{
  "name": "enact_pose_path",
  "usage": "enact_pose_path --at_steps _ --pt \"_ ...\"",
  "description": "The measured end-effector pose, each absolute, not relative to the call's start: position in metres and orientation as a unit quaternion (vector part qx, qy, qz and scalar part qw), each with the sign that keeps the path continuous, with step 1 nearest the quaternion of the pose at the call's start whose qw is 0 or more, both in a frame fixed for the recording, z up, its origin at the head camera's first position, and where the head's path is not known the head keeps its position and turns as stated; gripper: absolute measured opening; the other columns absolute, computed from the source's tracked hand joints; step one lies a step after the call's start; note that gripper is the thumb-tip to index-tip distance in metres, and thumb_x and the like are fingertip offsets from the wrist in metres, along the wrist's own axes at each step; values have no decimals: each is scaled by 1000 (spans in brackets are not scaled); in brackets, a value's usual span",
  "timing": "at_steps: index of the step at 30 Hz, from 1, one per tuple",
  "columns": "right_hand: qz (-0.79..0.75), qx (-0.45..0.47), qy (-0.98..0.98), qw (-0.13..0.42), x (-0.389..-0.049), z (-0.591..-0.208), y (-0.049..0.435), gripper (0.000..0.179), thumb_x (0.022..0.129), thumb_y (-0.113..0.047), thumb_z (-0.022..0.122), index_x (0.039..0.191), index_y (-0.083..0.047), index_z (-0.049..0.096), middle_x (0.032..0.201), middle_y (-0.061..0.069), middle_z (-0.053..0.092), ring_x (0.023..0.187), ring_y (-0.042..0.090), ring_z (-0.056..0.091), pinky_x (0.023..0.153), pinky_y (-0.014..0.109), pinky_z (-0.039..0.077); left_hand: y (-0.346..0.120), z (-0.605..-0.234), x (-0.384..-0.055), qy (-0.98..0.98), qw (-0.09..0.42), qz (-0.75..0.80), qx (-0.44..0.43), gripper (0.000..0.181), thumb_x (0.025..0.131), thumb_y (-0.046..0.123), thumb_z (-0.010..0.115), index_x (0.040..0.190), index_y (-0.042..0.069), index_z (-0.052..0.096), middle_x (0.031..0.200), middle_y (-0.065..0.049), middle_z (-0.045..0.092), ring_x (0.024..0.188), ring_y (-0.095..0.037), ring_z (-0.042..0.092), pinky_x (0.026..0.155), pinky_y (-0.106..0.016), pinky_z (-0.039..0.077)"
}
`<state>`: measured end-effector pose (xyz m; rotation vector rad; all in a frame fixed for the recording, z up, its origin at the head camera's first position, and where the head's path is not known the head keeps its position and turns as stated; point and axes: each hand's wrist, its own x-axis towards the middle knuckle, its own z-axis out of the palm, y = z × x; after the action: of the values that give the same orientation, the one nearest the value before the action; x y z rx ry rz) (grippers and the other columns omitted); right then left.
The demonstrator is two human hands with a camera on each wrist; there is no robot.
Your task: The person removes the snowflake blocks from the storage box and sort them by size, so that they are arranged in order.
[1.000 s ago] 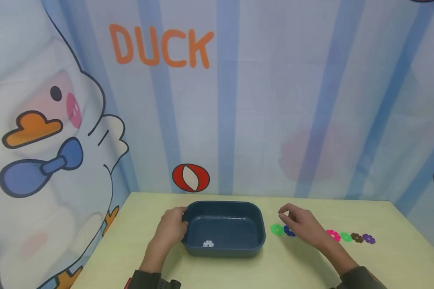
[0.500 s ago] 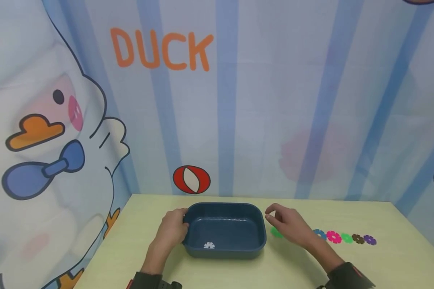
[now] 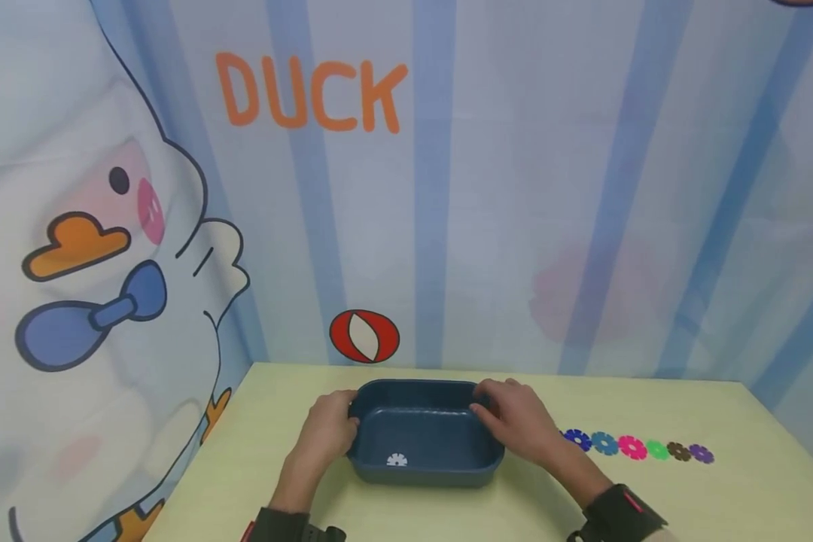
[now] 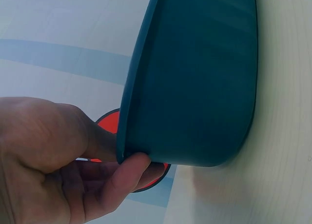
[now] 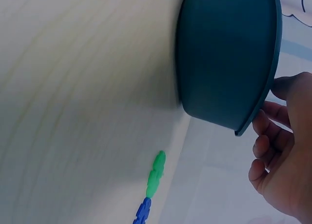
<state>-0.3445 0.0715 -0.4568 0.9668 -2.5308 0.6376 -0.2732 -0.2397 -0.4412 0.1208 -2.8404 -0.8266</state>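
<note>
A dark blue plastic basin (image 3: 427, 436) stands on the table, a white notched disc (image 3: 397, 460) inside near its front wall. My left hand (image 3: 321, 436) grips the basin's left end by the rim; in the left wrist view, fingers (image 4: 119, 182) press the outer wall just below the edge. At the right end, my right hand (image 3: 518, 421) pinches the rim, thumb over the inner side and index finger outside. Its other fingers curl loosely in the right wrist view, where the basin wall (image 5: 224, 53) shows from outside.
Right of the basin, several flower-shaped discs lie in a row: dark blue (image 3: 578, 440), light blue (image 3: 604, 443), pink (image 3: 632, 448), green (image 3: 657, 450), brown (image 3: 679, 452) and purple (image 3: 701, 454). Another green disc (image 5: 156, 173) shows in the right wrist view. A printed cloth (image 3: 488, 188) hangs behind the table.
My right hand has moved left from above the row of discs to the basin's right rim and taken hold of it. The left hand keeps its grip on the left end.
</note>
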Motion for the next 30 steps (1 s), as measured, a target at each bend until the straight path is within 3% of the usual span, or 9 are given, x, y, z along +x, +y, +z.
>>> enact_pose_path --at_steps 3,7,19,30 --pt "203 362 -888 197 -344 -455 64 22 97 -26 77 114 -11 74 67 -14 53 68 7 48 65 29 44 -240 -440 -274 -956 89 -277 44 42 94 -6 70 135 -11 65 134 -26 70 127 -43 67 104 -55 57" --pt "197 369 -890 181 -342 -453 54 24 98 -26 76 116 -10 74 69 -14 53 70 7 47 66 29 44 -241 -438 -275 -956 86 -277 44 41 95 -5 69 136 -10 65 134 -26 70 127 -42 66 104 -54 57" --pt "223 397 -889 55 -335 -457 20 28 103 -33 70 122 -12 72 72 -15 55 72 4 50 69 29 45 -237 -444 -276 -953 86 -290 38 41 94 -6 70 134 -10 66 131 -25 72 125 -41 68 102 -54 58" --pt "230 470 -850 -64 -342 -465 -13 31 97 -40 78 115 -16 70 76 -14 63 65 1 57 60 24 48 -240 -442 -276 -952 82 -292 47 41 94 -5 70 135 -9 66 132 -24 72 125 -41 68 103 -54 58"
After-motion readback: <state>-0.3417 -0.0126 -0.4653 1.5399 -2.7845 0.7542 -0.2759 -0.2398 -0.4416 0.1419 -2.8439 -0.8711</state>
